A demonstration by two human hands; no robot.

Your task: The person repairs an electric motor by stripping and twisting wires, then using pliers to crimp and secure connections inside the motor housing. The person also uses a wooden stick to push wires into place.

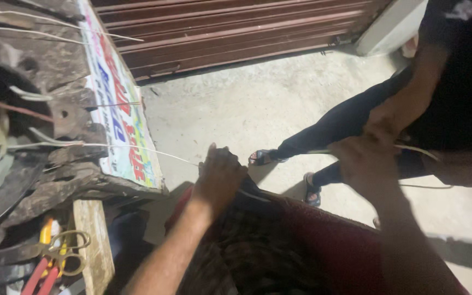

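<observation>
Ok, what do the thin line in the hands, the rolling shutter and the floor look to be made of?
The thin line by the left hand and right hand looks like pale wire or cord: thin, taut, whitish; the blur leaves it open. The shutter looks like painted metal: brown ribbed horizontal slats. The floor looks like bare concrete: grey, matte, mottled.

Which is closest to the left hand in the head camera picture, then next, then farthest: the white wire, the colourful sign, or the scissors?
From the left hand:
1. White wire, at the hand, running left.
2. Colourful sign, farther left, on the bench edge.
3. Scissors, farthest, bottom left among the tools.
</observation>
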